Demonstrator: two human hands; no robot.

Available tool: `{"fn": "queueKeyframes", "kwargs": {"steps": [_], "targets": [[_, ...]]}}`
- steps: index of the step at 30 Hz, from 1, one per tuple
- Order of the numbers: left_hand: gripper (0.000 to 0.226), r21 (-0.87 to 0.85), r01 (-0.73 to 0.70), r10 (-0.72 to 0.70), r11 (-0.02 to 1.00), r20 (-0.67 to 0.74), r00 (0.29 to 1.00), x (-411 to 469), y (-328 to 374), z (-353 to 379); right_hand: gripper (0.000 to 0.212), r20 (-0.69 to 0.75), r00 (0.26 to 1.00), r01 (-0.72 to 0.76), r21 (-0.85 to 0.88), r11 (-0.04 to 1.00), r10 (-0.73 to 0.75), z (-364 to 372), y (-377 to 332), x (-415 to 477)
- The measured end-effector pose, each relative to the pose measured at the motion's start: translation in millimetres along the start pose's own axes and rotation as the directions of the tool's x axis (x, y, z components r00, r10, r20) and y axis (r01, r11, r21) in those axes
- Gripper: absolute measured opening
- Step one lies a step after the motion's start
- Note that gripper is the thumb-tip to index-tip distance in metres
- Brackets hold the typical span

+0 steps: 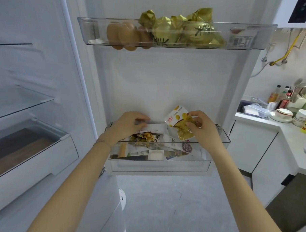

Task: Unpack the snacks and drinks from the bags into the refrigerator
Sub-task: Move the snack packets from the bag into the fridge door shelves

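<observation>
Right grip (204, 130) is closed on a small white-and-yellow snack pouch (176, 119), thumb and fingertips pinching its lower right part. From my feed the pouch sits just left of that grip, tilted, with its top leaning toward the upper left. It is held over the back of the lower door bin (181, 167), near the centre of the frame. Its bottom corner dips below the bin's clear rim.

Left grip (127, 127) reaches into the same bin at centre left. Its fingers are curled onto the edge of a white packet (157, 129) that lies across the bin, and I read that as a grasp. A thin bracelet (102, 141) circles that wrist. Below and between the two grips, other snack packets (147, 138) lie piled in the bin, and the two grips are near each other but apart.

Higher up the door, the upper door bin (92, 30) carries brown eggs (122, 35) beside gold foil packets (189, 29). At the left of the frame I see glass shelves (17, 103) in the open refrigerator. At the right edge, a counter (288, 134) carries bottles (281, 97) and bowls (284, 112).
</observation>
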State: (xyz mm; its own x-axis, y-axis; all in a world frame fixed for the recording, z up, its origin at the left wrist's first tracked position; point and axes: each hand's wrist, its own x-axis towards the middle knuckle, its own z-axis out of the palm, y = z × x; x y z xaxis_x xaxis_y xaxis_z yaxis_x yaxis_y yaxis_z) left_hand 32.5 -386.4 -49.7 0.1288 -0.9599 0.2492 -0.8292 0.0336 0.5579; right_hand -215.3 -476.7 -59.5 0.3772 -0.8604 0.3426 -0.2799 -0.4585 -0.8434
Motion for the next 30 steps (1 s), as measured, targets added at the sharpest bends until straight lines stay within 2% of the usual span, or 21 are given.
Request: {"fn": "queueKeyframes", "kwargs": {"steps": [5,9,12,15,17,19,21,26,30], "targets": [[0.027,-0.036,-0.047,0.04,0.998,-0.172,0.984,-14.5,5.5,-3.1,0.024,0.06,0.998,0.019,-0.07,0.997,-0.014,5.2,-0.9,3.6],[0.035,0.098,-0.096,0.119,0.991,-0.262,0.958,-26.9,9.4,8.4,0.023,0.102,0.995,0.001,-0.23,0.973,0.023,9.0,-2.2,11.8],[0.047,0.226,-0.097,0.157,0.969,-0.264,0.952,-34.9,9.5,21.2,0.025,0.079,0.992,-0.07,-0.285,0.956,0.096,6.9,1.0,16.2],[0.059,0.277,-0.106,0.177,0.955,-0.244,0.953,-40.5,16.8,34.9,0.028,0.089,0.983,-0.114,-0.39,0.914,0.16,6.5,5.8,14.5],[0.059,0.349,-0.128,0.216,0.928,-0.226,0.95,-40.0,19.9,41.9,0.03,0.107,0.973,-0.129,-0.477,0.869,0.203,7.8,7.5,10.2],[0.058,0.401,-0.138,0.238,0.906,-0.21,0.948,-36.6,21.5,46.0,0.032,0.065,0.988,-0.1,-0.435,0.895,0.142,8.3,6.7,5.2],[0.058,0.416,-0.143,0.246,0.898,-0.206,0.947,-31.7,25.6,49.2,0.034,-0.005,1.0,-0.017,-0.385,0.923,0.016,4.4,2.6,-2.6],[0.059,0.417,-0.164,0.298,0.894,-0.279,0.913,-18.3,49.6,63.4,0.045,-0.102,0.97,0.14,-0.51,0.849,-0.222,-24.2,2.8,-26.6],[0.057,0.362,-0.225,0.356,0.905,-0.352,0.866,-7.4,84.9,85.4,0.053,-0.14,0.94,0.19,-0.543,0.818,-0.312,-68.5,14.5,-45.0]]}}
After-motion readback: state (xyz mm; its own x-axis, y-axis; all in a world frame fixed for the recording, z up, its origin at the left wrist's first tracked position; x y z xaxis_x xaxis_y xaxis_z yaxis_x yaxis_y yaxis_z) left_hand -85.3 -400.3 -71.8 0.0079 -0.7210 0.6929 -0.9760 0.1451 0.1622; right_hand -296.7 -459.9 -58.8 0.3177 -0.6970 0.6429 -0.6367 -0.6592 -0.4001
